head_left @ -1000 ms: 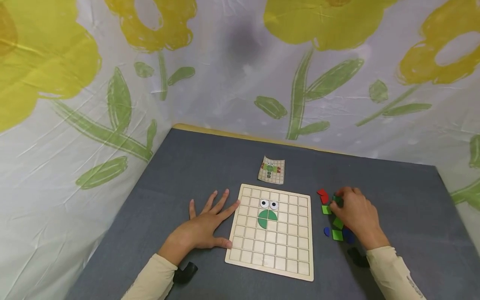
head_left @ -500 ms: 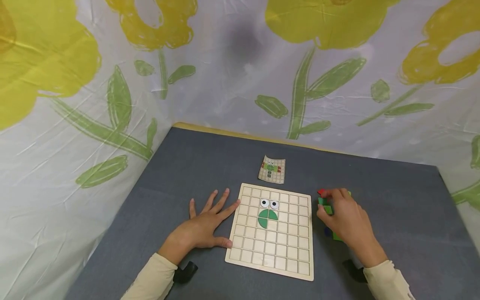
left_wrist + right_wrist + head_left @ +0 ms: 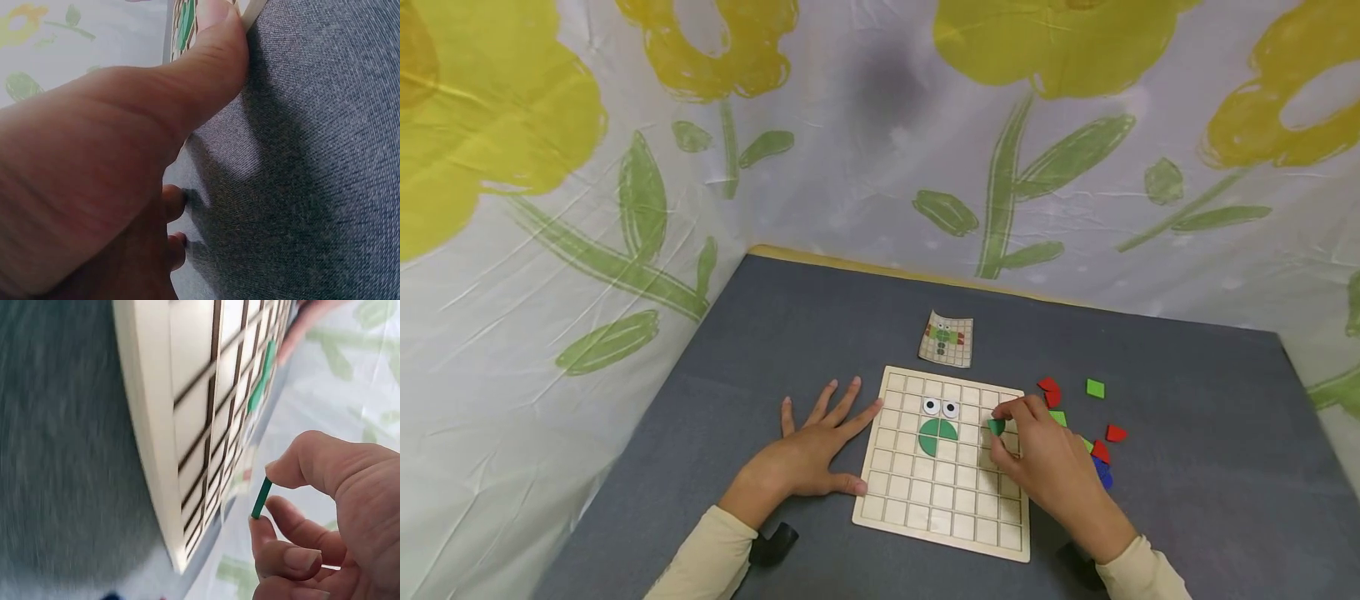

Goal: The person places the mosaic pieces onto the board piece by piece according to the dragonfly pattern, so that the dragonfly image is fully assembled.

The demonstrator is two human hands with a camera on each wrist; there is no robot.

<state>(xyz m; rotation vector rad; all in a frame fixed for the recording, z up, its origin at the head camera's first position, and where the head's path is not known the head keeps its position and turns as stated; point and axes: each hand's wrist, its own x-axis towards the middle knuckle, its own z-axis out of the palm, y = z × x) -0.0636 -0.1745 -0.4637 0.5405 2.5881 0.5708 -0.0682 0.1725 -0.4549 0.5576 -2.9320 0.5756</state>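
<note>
The person's left hand (image 3: 808, 458) lies farthest left on the dark grey table (image 3: 775, 308), fingers straight and fanned apart, grasping nothing. Its thumb tip rests on the left edge of the wooden grid board (image 3: 910, 500), toward the near left corner, while the index fingertip meets that edge farther up.

On the board, left of its middle, three flat green quarter-circles (image 3: 928, 437) make a disc with the lower right quarter missing. Two googly-eye discs (image 3: 941, 408) sit side by side just beyond it. Past the board's far edge I see a small printed pattern card (image 3: 955, 354), one corner curling up.

Farther right comes the right hand (image 3: 1052, 458), thumb and finger pinching a loose green quarter-circle (image 3: 996, 427). It is over the board's right part, near the right edge; the right wrist view shows it almost edge-on and clear of the wood. The gap in the disc lies to its left and slightly nearer the person, with the right hand closer to it than the left.

Off the board's right edge lie red pieces (image 3: 1050, 392), blue pieces (image 3: 1105, 473) and a lime square (image 3: 1095, 388).
</note>
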